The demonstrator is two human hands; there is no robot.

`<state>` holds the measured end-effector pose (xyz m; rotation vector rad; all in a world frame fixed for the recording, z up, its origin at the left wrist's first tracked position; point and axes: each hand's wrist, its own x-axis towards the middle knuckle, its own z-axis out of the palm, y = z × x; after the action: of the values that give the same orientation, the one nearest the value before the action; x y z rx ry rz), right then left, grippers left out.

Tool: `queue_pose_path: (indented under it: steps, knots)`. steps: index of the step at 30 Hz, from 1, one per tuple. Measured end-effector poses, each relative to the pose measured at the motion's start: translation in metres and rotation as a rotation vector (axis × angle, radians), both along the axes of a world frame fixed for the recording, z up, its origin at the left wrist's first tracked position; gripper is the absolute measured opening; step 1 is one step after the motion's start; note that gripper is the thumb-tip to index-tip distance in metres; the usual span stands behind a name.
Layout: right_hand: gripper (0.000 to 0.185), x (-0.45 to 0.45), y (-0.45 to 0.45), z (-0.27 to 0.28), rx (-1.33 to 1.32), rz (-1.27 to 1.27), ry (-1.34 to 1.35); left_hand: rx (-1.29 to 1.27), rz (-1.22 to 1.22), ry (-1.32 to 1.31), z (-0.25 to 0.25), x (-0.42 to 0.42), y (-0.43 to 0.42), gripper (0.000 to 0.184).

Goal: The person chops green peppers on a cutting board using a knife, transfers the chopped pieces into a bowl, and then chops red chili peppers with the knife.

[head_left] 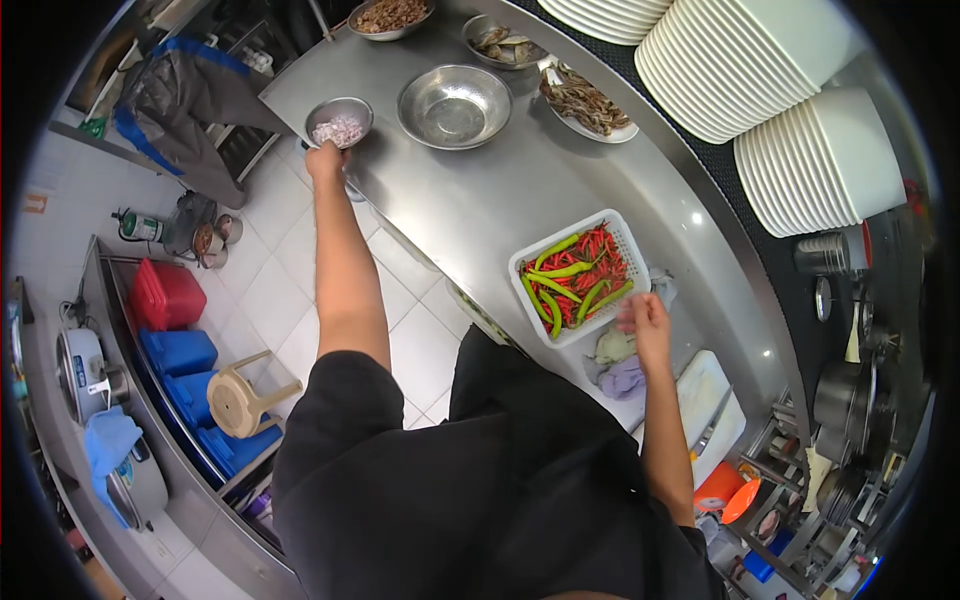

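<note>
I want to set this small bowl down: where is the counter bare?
Widest between the large empty bowl and chili basket; another patch separates the basket from the heaped white plate. Crowded between basket and cutting board, where cloths bunch.

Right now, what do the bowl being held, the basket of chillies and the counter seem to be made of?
The held bowl looks like metal, with a dull grey sheen. The basket seems to be white plastic, given its moulded, perforated wall. The counter is probably stainless steel, satin-finished, judging by its grey surface and soft reflections.
</note>
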<state>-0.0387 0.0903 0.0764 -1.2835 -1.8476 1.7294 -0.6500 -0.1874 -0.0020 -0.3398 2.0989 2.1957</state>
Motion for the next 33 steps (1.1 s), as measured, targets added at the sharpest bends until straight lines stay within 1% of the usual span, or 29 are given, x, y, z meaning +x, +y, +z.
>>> queue_pose_path:
  steps: [2,3,6,9,12,14,15,17,20,21,22,23,24,25,26,28,30,31,33]
  knots:
    - [0.021,0.029,-0.003,-0.011,-0.033,-0.074,-0.013,-0.028,0.061,-0.091,-0.014,-0.020,0.019,0.032]
    - [0.021,0.040,-0.007,-0.014,-0.048,-0.113,-0.021,0.064,0.056,-0.135,-0.025,-0.029,0.025,0.034]
    - [0.020,0.063,-0.022,-0.019,-0.098,-0.167,-0.041,0.187,0.023,-0.217,-0.027,-0.027,0.044,0.032]
    - [0.019,0.076,-0.035,-0.020,-0.097,-0.182,-0.063,0.490,-0.081,-0.206,-0.063,-0.054,0.049,0.037]
    - [0.016,0.091,-0.042,-0.030,-0.073,-0.160,-0.058,0.520,0.012,-0.140,-0.033,-0.012,0.059,0.045]
    - [0.015,0.102,-0.048,-0.033,0.012,-0.183,-0.052,0.360,0.016,-0.045,-0.024,0.023,0.055,0.051]
    - [0.014,0.110,-0.050,-0.033,0.056,-0.204,-0.053,0.299,0.016,0.027,-0.036,0.033,0.047,0.048]
    - [0.012,0.134,-0.054,-0.032,0.217,-0.246,-0.163,0.172,0.038,-0.010,-0.018,0.077,0.035,0.037]
    - [0.013,0.178,-0.056,-0.016,0.515,-0.350,-0.385,-0.079,-0.077,0.092,-0.019,0.113,0.021,0.028]
    - [0.014,0.197,-0.061,-0.012,0.621,-0.374,-0.469,-0.143,-0.145,0.186,-0.024,0.126,0.022,0.028]
    - [0.016,0.222,-0.069,-0.014,0.639,-0.451,-0.534,-0.204,-0.198,0.288,-0.016,0.141,0.027,0.032]
    - [0.017,0.243,-0.069,-0.015,0.659,-0.515,-0.586,-0.417,-0.251,0.401,-0.009,0.158,0.033,0.040]
    - [0.019,0.264,-0.065,-0.018,0.681,-0.569,-0.629,-0.632,-0.288,0.514,0.018,0.195,0.048,0.050]
    - [0.022,0.288,-0.064,-0.023,0.697,-0.608,-0.655,-0.613,-0.362,0.420,0.034,0.219,0.063,0.064]
    - [0.025,0.313,-0.066,-0.026,0.715,-0.648,-0.680,-0.547,-0.389,0.520,0.034,0.237,0.076,0.061]
    - [0.030,0.352,-0.070,-0.024,0.785,-0.691,-0.775,-0.513,-0.476,0.662,0.039,0.282,0.108,0.056]
    - [0.034,0.388,-0.070,-0.023,0.847,-0.708,-0.881,-0.638,-0.530,0.848,0.034,0.326,0.129,0.054]
    - [0.036,0.406,-0.069,-0.022,0.873,-0.705,-0.941,-0.575,-0.547,0.867,0.035,0.354,0.140,0.054]
    - [0.038,0.443,-0.070,-0.030,0.907,-0.731,-1.015,-0.661,-0.613,0.974,0.064,0.428,0.151,0.050]
